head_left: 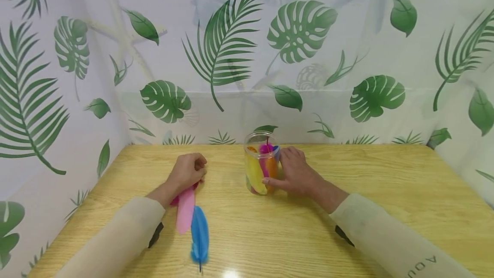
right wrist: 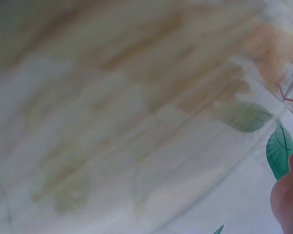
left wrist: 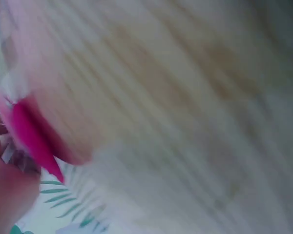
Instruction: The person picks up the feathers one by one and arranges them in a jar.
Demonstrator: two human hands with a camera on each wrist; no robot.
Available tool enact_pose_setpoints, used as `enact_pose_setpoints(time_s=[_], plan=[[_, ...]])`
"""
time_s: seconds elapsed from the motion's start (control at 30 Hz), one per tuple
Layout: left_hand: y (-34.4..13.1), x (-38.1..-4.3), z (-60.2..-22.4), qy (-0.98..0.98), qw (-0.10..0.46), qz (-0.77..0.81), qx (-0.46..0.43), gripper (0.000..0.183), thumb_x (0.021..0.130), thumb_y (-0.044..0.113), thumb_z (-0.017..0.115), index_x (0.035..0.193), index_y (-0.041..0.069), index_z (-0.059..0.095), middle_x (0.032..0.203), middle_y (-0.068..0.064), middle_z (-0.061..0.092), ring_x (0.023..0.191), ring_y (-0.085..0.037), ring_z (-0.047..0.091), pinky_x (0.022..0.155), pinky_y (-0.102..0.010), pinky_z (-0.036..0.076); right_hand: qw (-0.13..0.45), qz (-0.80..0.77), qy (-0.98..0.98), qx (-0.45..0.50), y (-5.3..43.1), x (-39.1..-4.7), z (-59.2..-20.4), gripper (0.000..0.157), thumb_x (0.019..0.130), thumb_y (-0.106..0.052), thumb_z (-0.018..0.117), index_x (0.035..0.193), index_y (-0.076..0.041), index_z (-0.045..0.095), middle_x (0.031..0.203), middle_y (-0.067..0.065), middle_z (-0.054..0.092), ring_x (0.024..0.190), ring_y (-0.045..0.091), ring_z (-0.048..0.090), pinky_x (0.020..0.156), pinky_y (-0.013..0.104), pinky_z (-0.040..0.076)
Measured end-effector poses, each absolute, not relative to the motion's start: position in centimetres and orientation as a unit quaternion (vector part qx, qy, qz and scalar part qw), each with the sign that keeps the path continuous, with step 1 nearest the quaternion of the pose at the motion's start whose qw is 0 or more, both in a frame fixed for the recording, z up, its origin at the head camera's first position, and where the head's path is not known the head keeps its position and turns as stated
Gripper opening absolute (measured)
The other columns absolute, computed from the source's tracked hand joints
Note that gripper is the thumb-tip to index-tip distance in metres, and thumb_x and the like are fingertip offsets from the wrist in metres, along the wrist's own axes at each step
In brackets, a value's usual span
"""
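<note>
A clear round jar (head_left: 251, 164) stands mid-table near the back edge, filled with yellow, orange, magenta and blue feathers. My right hand (head_left: 299, 173) grips its right side, thumb across the front, other fingers behind. To the left, my left hand (head_left: 187, 170) has its fingers curled down, pinching a magenta feather (left wrist: 34, 136) that is partly hidden under the hand in the head view. A light pink feather (head_left: 186, 211) runs out beneath the left wrist. Just right of its lower end, a blue feather (head_left: 200, 235) lies flat, quill toward me.
The light wooden table (head_left: 270, 235) ends at a white curtain (head_left: 239, 115) printed with green leaves, which also hangs along both sides. Dark straps (head_left: 155, 235) show under the sleeves at both wrists.
</note>
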State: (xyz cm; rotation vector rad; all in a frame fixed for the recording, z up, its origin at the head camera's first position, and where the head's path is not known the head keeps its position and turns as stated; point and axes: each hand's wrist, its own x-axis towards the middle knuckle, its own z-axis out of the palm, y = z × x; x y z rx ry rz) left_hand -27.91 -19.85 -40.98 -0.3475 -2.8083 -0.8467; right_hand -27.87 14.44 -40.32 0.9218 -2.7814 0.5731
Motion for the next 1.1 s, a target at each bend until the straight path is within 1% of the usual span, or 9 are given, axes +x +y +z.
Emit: enact_pose_setpoints(time_s=[0.03,0.13,0.27,0.37,0.47,0.67,0.73,0.97,1.1], plan=[[-19.9,-27.9,-40.5,-0.949,0.078,-0.29,-0.091,0.015,0.079,0.004,0.076,0.092,-0.001,0.071,0.086,-0.011,0.072,0.08,-0.022,0.067,0.075,-0.035,0.057,0.076,0.195,-0.928,0.308,14.5,-27.9,-40.2,0.081,0.084,-0.058,0.069,0.138,-0.002,0.046,0.123,0.012,0.056,0.12,0.031,0.043,0.109,0.054,0.028],[-20.3,-28.2,-38.8,-0.94,-0.005,-0.341,0.015,0.021,0.077,0.014,0.082,0.09,-0.001,0.074,0.08,-0.008,0.072,0.073,-0.017,0.064,0.066,-0.029,0.055,0.069,0.2,-0.926,0.312,14.4,-27.9,-40.1,0.081,0.084,-0.059,0.069,0.138,-0.003,0.046,0.122,0.011,0.056,0.12,0.03,0.042,0.109,0.054,0.027],[-21.5,-29.1,-37.4,-0.874,-0.133,-0.455,0.106,0.024,0.083,0.012,0.078,0.095,-0.008,0.074,0.072,-0.005,0.071,0.06,-0.012,0.064,0.059,-0.025,0.056,0.069,0.195,-0.928,0.309,14.1,-27.8,-40.1,0.081,0.084,-0.061,0.068,0.136,-0.003,0.046,0.12,0.01,0.055,0.12,0.029,0.042,0.11,0.054,0.027],[-22.0,-29.9,-37.2,-0.839,-0.194,-0.494,0.122,0.023,0.087,0.009,0.076,0.098,-0.01,0.073,0.069,-0.005,0.071,0.06,-0.012,0.066,0.064,-0.026,0.058,0.075,0.187,-0.931,0.305,14.2,-27.7,-40.1,0.082,0.084,-0.061,0.068,0.137,-0.003,0.046,0.122,0.011,0.056,0.121,0.03,0.042,0.11,0.054,0.028],[-22.3,-30.3,-37.4,-0.844,-0.215,-0.477,0.118,0.02,0.084,0.008,0.078,0.096,-0.007,0.075,0.07,-0.002,0.069,0.062,-0.012,0.064,0.066,-0.026,0.058,0.077,0.181,-0.93,0.31,14.3,-27.6,-40.1,0.082,0.084,-0.06,0.068,0.137,-0.002,0.046,0.123,0.012,0.056,0.121,0.031,0.042,0.11,0.054,0.028],[-22.3,-30.2,-37.4,-0.871,-0.223,-0.433,0.068,0.034,0.081,0.007,0.08,0.109,-0.01,0.07,0.081,-0.002,0.068,0.067,-0.009,0.061,0.07,-0.024,0.056,0.081,0.176,-0.931,0.308,14.5,-27.6,-40.1,0.082,0.085,-0.061,0.067,0.138,-0.001,0.046,0.125,0.013,0.056,0.121,0.031,0.043,0.109,0.055,0.028],[-22.4,-30.1,-37.3,-0.878,-0.229,-0.416,0.06,0.035,0.081,0.008,0.081,0.11,-0.009,0.069,0.083,-0.003,0.068,0.068,-0.009,0.06,0.07,-0.024,0.055,0.08,0.176,-0.931,0.308,14.4,-27.6,-40.1,0.083,0.085,-0.06,0.067,0.138,-0.001,0.046,0.127,0.014,0.056,0.123,0.032,0.042,0.11,0.055,0.028],[-22.8,-30.4,-37.1,-0.87,-0.265,-0.413,0.042,0.03,0.092,0.009,0.068,0.118,-0.008,0.067,0.085,-0.001,0.068,0.071,-0.01,0.057,0.07,-0.022,0.052,0.082,0.182,-0.929,0.311,14.3,-27.7,-40.1,0.082,0.085,-0.061,0.066,0.138,-0.002,0.045,0.125,0.013,0.055,0.122,0.031,0.042,0.109,0.055,0.028],[-22.7,-30.9,-37.2,-0.85,-0.286,-0.439,0.051,0.027,0.097,0.009,0.061,0.119,-0.006,0.067,0.076,0.002,0.062,0.068,-0.01,0.052,0.065,-0.02,0.047,0.077,0.188,-0.93,0.306,14.3,-27.5,-39.9,0.083,0.085,-0.061,0.067,0.138,-0.002,0.044,0.126,0.013,0.054,0.123,0.032,0.041,0.111,0.054,0.027]])
